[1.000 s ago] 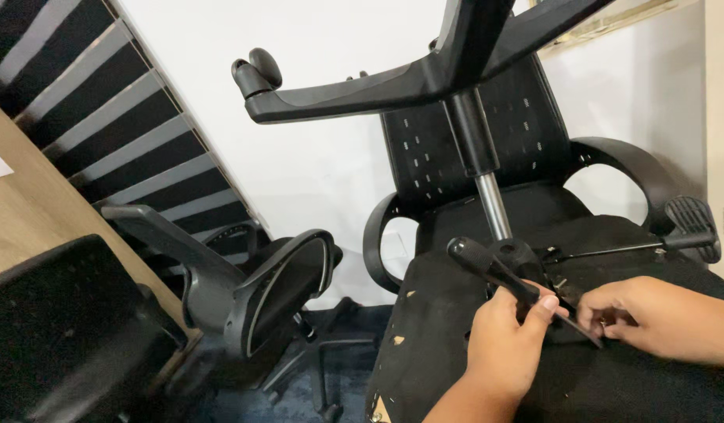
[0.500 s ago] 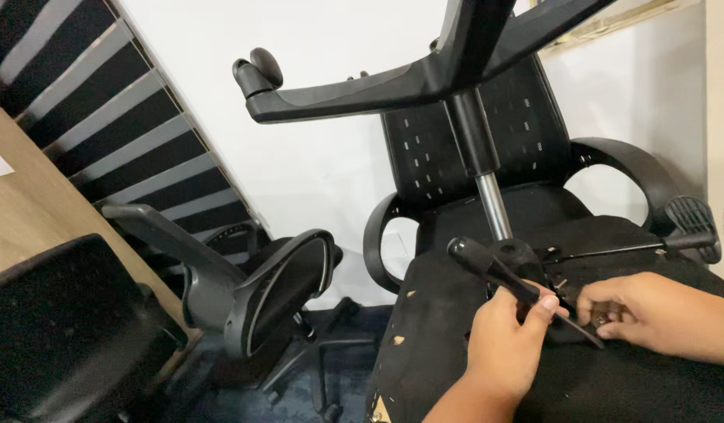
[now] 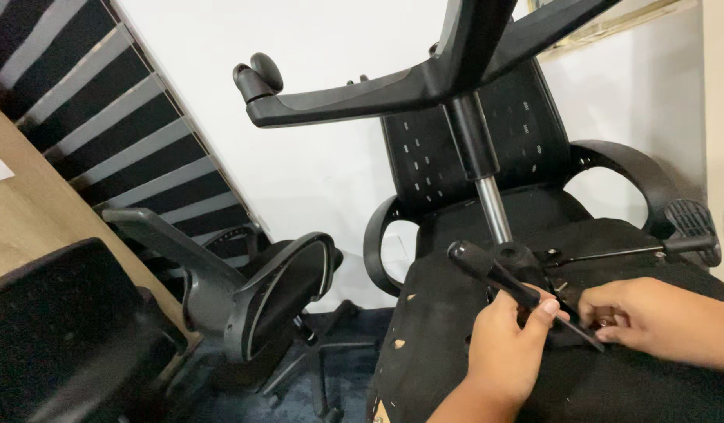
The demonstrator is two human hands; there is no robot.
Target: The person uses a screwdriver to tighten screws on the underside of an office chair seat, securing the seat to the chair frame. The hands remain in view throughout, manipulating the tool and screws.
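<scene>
An office chair lies upside down in front of me, its black seat underside facing up. A chrome and black gas cylinder rises from the seat mechanism to the star base, which carries a caster. My left hand is closed around a black tool handle that slants down toward the mechanism. My right hand rests on the mechanism plate, fingertips pinched at the tool's tip. A side lever ends in a ribbed paddle.
Another black chair stands behind against the white wall. A tipped black chair lies at the left centre, its base on blue carpet. A black chair back fills the lower left. Striped blinds and a wooden panel are at the left.
My right hand has shifted slightly left toward the tool's tip. The left hand and the chair stay put.
</scene>
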